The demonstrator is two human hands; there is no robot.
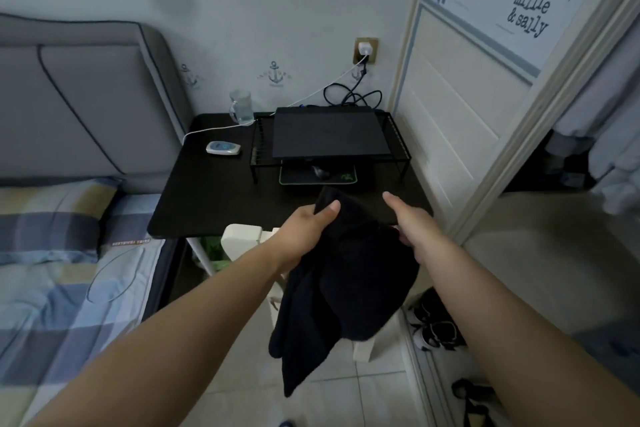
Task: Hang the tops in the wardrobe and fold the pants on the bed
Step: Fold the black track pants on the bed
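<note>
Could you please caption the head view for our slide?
Left hand grips a dark garment before the black desk; right hand touches it.

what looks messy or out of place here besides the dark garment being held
Little stands out. On the black desk, black cables lie in a loose tangle behind the laptop. Shoes sit jumbled on the floor by the wardrobe door. Nothing looks spilled or broken.

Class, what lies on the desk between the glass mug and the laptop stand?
In the head view, only a white cable crosses there.
</note>
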